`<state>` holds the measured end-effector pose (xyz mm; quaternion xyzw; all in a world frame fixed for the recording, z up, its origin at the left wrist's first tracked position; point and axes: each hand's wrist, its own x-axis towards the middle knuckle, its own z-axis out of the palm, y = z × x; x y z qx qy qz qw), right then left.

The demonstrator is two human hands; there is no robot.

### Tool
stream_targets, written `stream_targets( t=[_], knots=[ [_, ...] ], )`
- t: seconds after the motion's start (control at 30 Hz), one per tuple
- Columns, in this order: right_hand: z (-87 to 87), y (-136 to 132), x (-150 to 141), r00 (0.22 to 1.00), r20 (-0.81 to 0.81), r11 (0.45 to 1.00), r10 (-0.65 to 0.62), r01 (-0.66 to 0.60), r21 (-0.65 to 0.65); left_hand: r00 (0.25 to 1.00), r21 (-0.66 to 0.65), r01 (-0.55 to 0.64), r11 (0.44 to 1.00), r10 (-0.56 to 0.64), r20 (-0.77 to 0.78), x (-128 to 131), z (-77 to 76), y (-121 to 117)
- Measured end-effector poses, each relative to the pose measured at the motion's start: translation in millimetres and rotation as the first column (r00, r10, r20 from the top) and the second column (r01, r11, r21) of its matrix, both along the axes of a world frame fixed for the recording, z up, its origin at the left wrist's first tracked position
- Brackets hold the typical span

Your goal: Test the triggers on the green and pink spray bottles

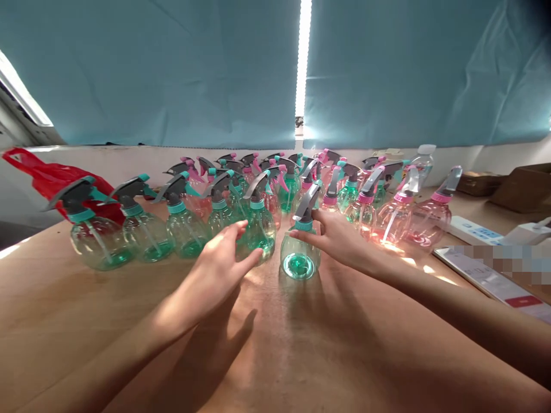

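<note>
My right hand [333, 234] grips a green spray bottle [300, 261] around its turquoise collar, thumb in front and fingers behind. The bottle tilts back a little, showing its base toward me. My left hand [226, 258] hovers over the table, its thumb and fingers apart with nothing between them. Closest to it is another green spray bottle [263, 232] with a grey and turquoise trigger head. Leftward from there runs a row of similar green bottles, among them one at the far left end [101, 241].
Pink spray bottles, including this one [430, 221], stand at right. More pink and green bottles crowd behind. A red plastic bag [64, 178] lies at far left. A phone [486, 275], a white power strip [476, 229] and a brown box [523, 186] sit on the right.
</note>
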<state>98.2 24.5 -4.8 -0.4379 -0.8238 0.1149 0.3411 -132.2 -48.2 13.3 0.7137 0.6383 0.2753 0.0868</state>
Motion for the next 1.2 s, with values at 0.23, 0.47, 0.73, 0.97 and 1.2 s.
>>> stream_targets(
  t=[0.23,0.47,0.73,0.97,1.2],
  knots=[
    [-1.5,-30.4,11.4,0.997,-0.007,0.991,0.076,-0.075,0.106,0.935,-0.038,0.315,0.948,-0.303,0.185,47.5,16.9,-1.7],
    [-4.9,-58.0,28.9,0.984,-0.090,0.988,0.151,-0.150,0.023,0.782,0.022,0.503,0.864,-0.466,0.415,102.8,17.9,11.9],
    [-11.9,-60.7,47.0,0.966,-0.142,0.976,0.217,-0.218,0.014,0.665,0.103,0.590,0.801,-0.555,0.500,119.1,1.3,25.3],
    [-27.3,-46.8,55.8,0.953,0.088,0.954,0.291,-0.296,0.045,0.623,0.109,0.556,0.824,-0.500,0.602,113.7,6.8,29.9],
    [-46.8,-22.7,105.9,0.933,0.263,0.966,0.246,-0.215,-0.140,0.636,0.168,0.520,0.838,-0.511,0.579,97.6,6.1,36.0]
  ],
)
